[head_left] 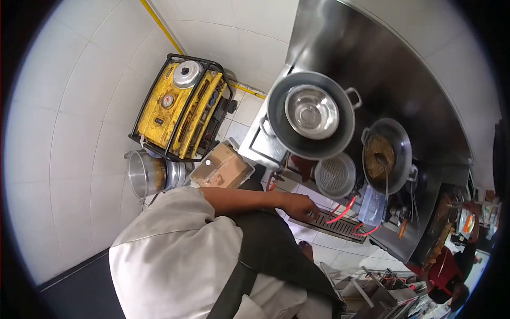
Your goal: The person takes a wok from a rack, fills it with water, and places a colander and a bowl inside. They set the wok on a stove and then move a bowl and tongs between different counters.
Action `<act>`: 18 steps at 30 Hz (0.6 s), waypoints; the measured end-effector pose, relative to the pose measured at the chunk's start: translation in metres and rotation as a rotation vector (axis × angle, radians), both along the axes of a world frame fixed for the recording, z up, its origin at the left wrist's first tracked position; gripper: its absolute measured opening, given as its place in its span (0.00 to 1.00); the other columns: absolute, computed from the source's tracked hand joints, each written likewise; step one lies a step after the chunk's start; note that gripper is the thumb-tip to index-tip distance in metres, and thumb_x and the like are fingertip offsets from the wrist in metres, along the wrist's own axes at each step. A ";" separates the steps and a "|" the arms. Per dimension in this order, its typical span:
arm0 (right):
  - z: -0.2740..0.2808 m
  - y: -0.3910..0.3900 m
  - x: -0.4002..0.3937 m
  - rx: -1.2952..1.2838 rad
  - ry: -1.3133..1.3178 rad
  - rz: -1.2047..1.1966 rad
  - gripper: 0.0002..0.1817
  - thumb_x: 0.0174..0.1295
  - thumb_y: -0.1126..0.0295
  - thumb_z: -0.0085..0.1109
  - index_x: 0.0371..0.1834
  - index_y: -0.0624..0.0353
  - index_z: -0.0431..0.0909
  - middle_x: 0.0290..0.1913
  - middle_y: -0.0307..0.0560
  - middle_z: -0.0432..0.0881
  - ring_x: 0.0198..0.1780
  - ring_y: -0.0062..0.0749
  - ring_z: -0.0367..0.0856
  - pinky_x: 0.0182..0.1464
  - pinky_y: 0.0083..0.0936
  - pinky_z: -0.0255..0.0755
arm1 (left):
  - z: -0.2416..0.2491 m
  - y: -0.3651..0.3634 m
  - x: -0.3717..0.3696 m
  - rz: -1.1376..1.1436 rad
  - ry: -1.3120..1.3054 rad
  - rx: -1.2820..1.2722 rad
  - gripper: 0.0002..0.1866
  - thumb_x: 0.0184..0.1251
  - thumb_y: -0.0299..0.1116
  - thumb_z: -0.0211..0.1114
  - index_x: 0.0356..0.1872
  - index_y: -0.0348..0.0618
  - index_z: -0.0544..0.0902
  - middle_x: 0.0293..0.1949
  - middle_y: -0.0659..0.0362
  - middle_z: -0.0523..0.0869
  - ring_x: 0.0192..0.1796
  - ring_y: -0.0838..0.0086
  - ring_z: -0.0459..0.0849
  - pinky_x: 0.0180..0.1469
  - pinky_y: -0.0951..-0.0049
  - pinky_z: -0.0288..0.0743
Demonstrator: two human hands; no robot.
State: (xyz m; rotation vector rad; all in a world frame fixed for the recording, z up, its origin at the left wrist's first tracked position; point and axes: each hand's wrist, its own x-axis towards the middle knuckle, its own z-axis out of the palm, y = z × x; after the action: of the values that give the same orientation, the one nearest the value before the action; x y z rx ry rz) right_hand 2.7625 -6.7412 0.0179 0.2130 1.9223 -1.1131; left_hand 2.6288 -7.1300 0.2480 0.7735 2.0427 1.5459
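Note:
My left hand (302, 207) reaches out from a white sleeve (164, 228) in front of the stove. Its fingers point down, loosely bent and slightly apart, with nothing visible in them. It is nearest to a red hose (342, 210) and the floor drain grate (340, 227), with a perforated metal strainer (334, 175) beyond. My right hand is not visible. On the stove, a large grey pot (276, 101) holds a shiny metal bowl (312, 111). Beside it stands a wok (399, 139) with brown food (378, 154) and a ladle (387, 178) inside.
A yellow generator-like machine (164, 109) stands in the corner, a metal lid (187, 74) on top. Near it are a clear-walled box (223, 166) and a pot (139, 175). A blue-tinted container (373, 206) stands below the wok. A person in red (443, 266) is at far right.

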 end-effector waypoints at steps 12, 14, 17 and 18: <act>-0.014 0.154 0.096 -0.145 -0.261 -0.906 0.07 0.69 0.62 0.53 0.39 0.53 0.74 0.30 0.43 0.81 0.25 0.28 0.79 0.21 0.22 0.67 | -0.316 -0.059 0.225 0.316 -0.635 -0.719 0.28 0.71 0.58 0.53 0.46 0.42 0.85 0.43 0.45 0.87 0.45 0.55 0.85 0.49 0.57 0.76; -0.019 0.179 0.126 -0.057 -0.324 -0.893 0.06 0.68 0.63 0.52 0.35 0.51 0.72 0.30 0.43 0.80 0.26 0.31 0.80 0.23 0.26 0.70 | -0.277 -0.055 0.239 0.263 -0.527 -1.202 0.24 0.74 0.51 0.51 0.46 0.38 0.83 0.40 0.38 0.85 0.44 0.47 0.84 0.47 0.50 0.76; -0.034 0.200 0.139 -0.019 -0.345 -0.820 0.04 0.67 0.64 0.51 0.35 0.49 0.73 0.29 0.43 0.80 0.24 0.32 0.79 0.23 0.27 0.70 | -0.281 -0.082 0.272 0.198 -0.450 -1.128 0.25 0.73 0.51 0.53 0.51 0.36 0.82 0.44 0.39 0.85 0.45 0.51 0.85 0.50 0.53 0.76; -0.045 0.206 0.142 -0.063 -0.335 -0.824 0.04 0.67 0.65 0.51 0.34 0.49 0.73 0.29 0.43 0.80 0.24 0.32 0.79 0.22 0.27 0.70 | -0.267 -0.070 0.263 0.183 -0.521 -1.092 0.25 0.73 0.51 0.53 0.51 0.36 0.82 0.45 0.40 0.85 0.46 0.52 0.85 0.51 0.53 0.76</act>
State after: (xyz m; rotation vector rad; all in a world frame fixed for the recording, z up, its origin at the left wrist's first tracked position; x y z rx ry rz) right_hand 2.9045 -6.5347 -0.0267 1.1548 1.5027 -1.5294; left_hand 2.8917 -7.2001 -0.0186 -0.2192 2.1206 0.4130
